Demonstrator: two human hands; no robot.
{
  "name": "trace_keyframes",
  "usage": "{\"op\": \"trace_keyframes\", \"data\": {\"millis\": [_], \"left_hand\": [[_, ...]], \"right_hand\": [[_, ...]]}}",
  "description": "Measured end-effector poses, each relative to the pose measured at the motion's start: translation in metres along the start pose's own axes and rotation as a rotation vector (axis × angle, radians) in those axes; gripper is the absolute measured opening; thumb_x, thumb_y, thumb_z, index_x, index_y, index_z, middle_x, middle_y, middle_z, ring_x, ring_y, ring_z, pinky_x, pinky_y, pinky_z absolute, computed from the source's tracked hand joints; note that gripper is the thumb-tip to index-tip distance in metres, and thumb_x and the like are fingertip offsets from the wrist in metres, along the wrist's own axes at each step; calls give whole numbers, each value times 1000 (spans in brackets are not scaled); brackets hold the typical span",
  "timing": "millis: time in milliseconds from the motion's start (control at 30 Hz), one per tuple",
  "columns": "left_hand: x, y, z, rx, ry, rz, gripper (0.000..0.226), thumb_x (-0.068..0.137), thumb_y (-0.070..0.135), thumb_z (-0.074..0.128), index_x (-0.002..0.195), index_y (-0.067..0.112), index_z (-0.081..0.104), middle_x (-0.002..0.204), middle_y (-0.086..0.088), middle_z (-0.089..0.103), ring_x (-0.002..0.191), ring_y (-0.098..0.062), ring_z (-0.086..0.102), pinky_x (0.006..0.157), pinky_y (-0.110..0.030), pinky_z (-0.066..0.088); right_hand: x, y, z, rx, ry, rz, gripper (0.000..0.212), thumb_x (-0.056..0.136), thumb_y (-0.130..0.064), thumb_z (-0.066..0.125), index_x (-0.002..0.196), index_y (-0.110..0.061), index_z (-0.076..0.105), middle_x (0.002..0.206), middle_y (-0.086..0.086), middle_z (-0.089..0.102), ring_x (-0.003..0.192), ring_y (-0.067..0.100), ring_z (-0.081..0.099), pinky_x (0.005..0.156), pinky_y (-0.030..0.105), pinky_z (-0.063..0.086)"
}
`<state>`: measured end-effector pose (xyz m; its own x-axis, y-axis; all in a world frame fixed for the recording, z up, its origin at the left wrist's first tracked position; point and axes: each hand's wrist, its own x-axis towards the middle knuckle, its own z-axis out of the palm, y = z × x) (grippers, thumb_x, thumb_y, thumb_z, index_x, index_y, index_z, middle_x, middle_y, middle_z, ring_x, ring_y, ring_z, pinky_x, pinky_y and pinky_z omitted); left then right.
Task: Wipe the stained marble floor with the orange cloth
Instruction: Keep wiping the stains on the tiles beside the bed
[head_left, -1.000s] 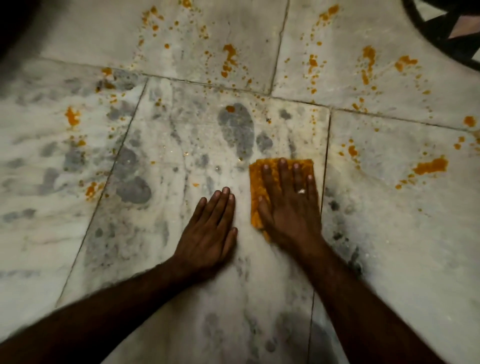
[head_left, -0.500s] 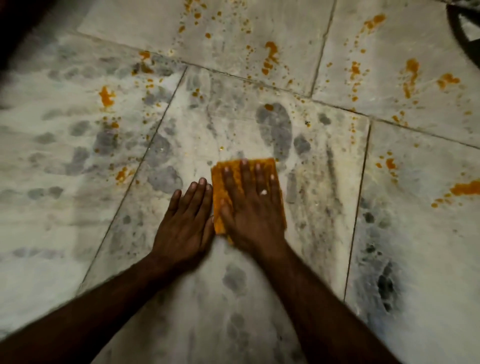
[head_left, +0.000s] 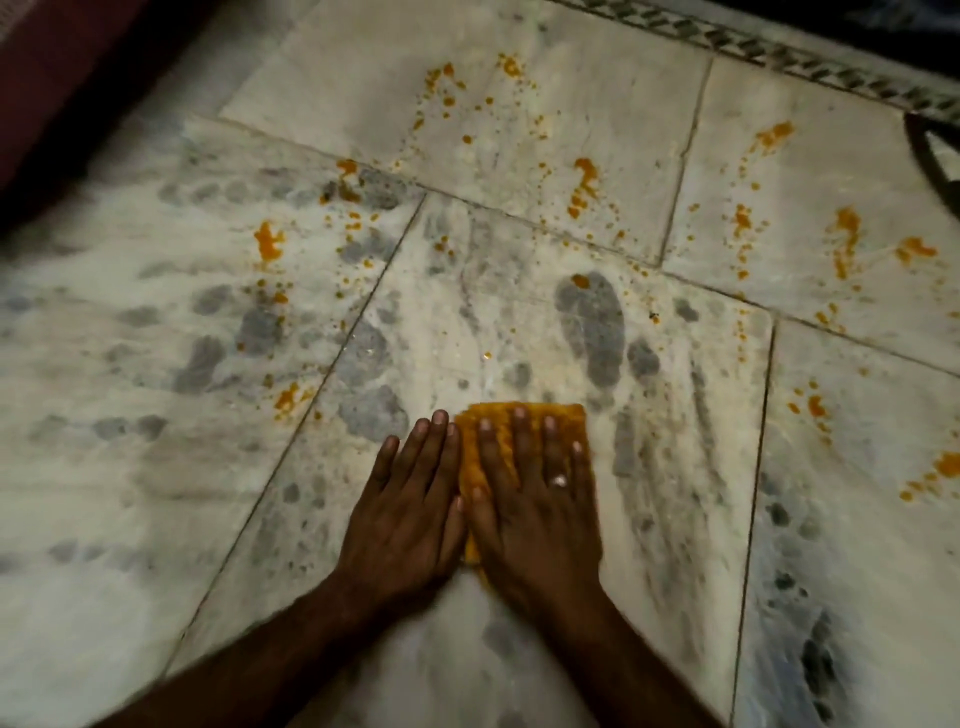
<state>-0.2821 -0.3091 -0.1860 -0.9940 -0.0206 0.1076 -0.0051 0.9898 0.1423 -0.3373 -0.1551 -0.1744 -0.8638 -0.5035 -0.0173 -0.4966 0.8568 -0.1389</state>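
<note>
Wiping stroke in hand. Right hand (head_left: 535, 499) flat, fingers straight, pressing orange cloth (head_left: 569, 418) onto middle slab of marble floor (head_left: 519, 322). Left hand (head_left: 410, 499) flat beside cloth, gripping nothing. Orange stains (head_left: 584, 182) lie ahead; next stroke likely needs a forward push with firm pressure.

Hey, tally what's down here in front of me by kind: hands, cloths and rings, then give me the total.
Hands: 2, the left hand flat on the marble floor, the right hand flat on the cloth
Orange cloth: 1
Ring: 1, on the right hand
Total: 4
</note>
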Motion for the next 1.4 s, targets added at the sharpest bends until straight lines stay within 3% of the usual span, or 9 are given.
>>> {"op": "trace_keyframes", "data": {"millis": [100, 233, 367, 467, 733, 867, 1067, 1233, 1400], "left_hand": [[0, -16, -3, 29, -11, -81, 66, 96, 32, 36, 152, -2, 36, 161, -19, 31, 150, -33, 30, 121, -51, 20], [-3, -35, -5, 23, -33, -164, 66, 97, 34, 34, 154, 0, 32, 163, -18, 29, 151, -31, 28, 123, -47, 15], [-6, -37, -4, -6, -19, -186, 66, 98, 34, 35, 154, 0, 32, 163, -17, 27, 152, -31, 26, 123, -48, 17], [-5, -37, -4, -22, -20, -189, 66, 98, 34, 35, 155, 0, 31, 164, -17, 26, 153, -30, 24, 123, -49, 18], [-14, -64, -7, 19, -39, -238, 65, 99, 34, 33, 154, -1, 32, 163, -19, 28, 150, -33, 29, 123, -48, 17], [-25, -78, -15, 29, -29, -256, 65, 100, 36, 32, 155, 2, 31, 163, -17, 28, 152, -29, 26, 124, -47, 17], [-38, -108, -16, 77, -27, -292, 65, 102, 38, 30, 155, 1, 31, 163, -18, 27, 151, -30, 28, 124, -48, 15], [-35, -113, -14, 51, -48, -294, 66, 102, 38, 29, 157, 2, 27, 165, -17, 23, 153, -29, 22, 125, -46, 10], [-37, -114, -17, 48, -41, -312, 66, 101, 38, 30, 157, 3, 26, 165, -15, 21, 154, -27, 19, 125, -42, 4]], "right_hand": [[64, 5, -1, -16, -21, -92, 66, 98, -50, 35, 160, -31, 21, 169, 8, 16, 156, 32, 11, 123, 55, 15], [105, 36, -12, -48, -52, 71, 67, 98, -53, 22, 161, -30, 18, 169, 8, 14, 156, 32, 12, 125, 53, 6], [58, 51, -16, -27, -71, 326, 69, 97, -55, 11, 162, -29, 9, 170, 9, 9, 156, 32, 7, 125, 55, 7], [-8, 22, -13, -58, -48, 417, 67, 100, -46, 23, 161, -20, 15, 167, 18, 17, 152, 42, 19, 120, 61, 19], [70, -51, 2, -21, -84, -127, 64, 100, -48, 29, 160, -29, 21, 168, 9, 16, 155, 36, 14, 122, 56, 11], [106, 3, -7, -76, -144, 35, 66, 100, -52, 15, 161, -32, 0, 170, 5, -2, 156, 31, -1, 124, 52, 1], [31, 19, -4, -61, -82, 250, 68, 99, -48, 18, 162, -20, 13, 168, 15, 13, 154, 40, 14, 122, 56, 11], [-4, -62, 6, -45, -114, -152, 66, 99, -44, 31, 160, -19, 22, 167, 16, 17, 153, 41, 14, 120, 58, 13], [101, -85, 6, 6, -146, -198, 66, 100, -50, 19, 162, -31, 7, 170, 6, 1, 156, 32, -3, 124, 54, -1]]}}
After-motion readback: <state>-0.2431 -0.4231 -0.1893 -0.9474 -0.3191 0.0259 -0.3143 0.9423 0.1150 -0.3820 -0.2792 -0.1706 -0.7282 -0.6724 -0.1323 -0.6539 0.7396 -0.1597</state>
